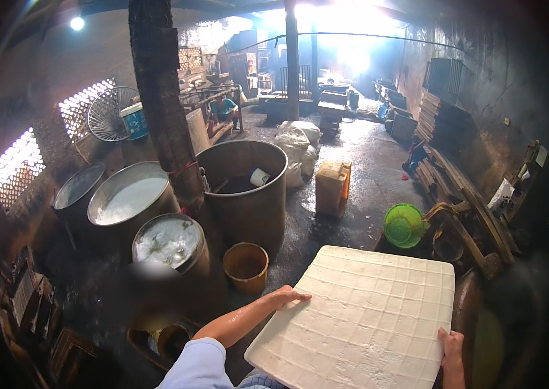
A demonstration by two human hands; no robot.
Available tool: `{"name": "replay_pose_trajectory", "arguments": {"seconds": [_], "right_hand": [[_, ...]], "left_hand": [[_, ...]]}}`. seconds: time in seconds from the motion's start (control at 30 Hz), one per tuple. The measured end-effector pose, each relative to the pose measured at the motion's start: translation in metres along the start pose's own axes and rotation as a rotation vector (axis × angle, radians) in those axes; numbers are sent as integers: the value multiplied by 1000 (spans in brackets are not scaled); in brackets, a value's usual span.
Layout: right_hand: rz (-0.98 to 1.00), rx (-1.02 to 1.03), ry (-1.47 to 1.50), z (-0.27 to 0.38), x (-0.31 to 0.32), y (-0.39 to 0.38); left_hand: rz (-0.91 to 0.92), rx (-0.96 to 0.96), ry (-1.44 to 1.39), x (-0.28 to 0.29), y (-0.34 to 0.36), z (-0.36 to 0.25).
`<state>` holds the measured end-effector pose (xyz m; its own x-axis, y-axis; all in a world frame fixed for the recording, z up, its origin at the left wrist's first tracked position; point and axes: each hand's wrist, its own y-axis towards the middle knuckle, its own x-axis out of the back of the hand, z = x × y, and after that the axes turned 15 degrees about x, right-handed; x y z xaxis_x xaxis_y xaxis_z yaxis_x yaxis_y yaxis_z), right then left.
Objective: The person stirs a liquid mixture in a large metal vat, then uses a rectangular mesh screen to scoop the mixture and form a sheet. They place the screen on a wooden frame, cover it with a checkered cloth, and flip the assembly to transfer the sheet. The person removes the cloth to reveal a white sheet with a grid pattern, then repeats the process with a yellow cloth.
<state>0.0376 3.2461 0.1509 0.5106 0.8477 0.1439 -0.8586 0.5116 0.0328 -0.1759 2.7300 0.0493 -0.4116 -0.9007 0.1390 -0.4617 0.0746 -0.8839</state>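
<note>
A large, square, off-white slab of tofu (365,318) marked with a grid of lines spreads out before me, tilted a little. My left hand (289,296) grips its left edge, with the thumb lying on top and the other fingers out of sight underneath. At the right edge, lower down, my right hand (451,343) holds on with its thumb over the rim. Whatever supports the slab from below, if anything, is hidden.
Ahead on the left, an orange-brown bucket (246,267) stands before a tall metal vat (242,201). A vat of white liquid (128,200) and a foamy drum (168,241) flank a wooden post (165,97). Beyond lie a yellowish container (332,188), a green basket (404,225), planks (462,194) and a seated person (224,110).
</note>
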Motion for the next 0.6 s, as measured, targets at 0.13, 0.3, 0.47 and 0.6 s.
{"name": "replay_pose_trajectory", "arguments": {"seconds": [0.13, 0.3, 0.47, 0.6], "right_hand": [[45, 9, 48, -1, -76, 92], [27, -42, 69, 8, -177, 214], [-26, -46, -5, 25, -225, 373], [-2, -89, 35, 44, -268, 483]], "left_hand": [[65, -161, 26, 71, 85, -75], [-129, -43, 62, 145, 100, -201], [-18, -60, 20, 187, 165, -365], [6, -165, -17, 210, 280, -463]]}}
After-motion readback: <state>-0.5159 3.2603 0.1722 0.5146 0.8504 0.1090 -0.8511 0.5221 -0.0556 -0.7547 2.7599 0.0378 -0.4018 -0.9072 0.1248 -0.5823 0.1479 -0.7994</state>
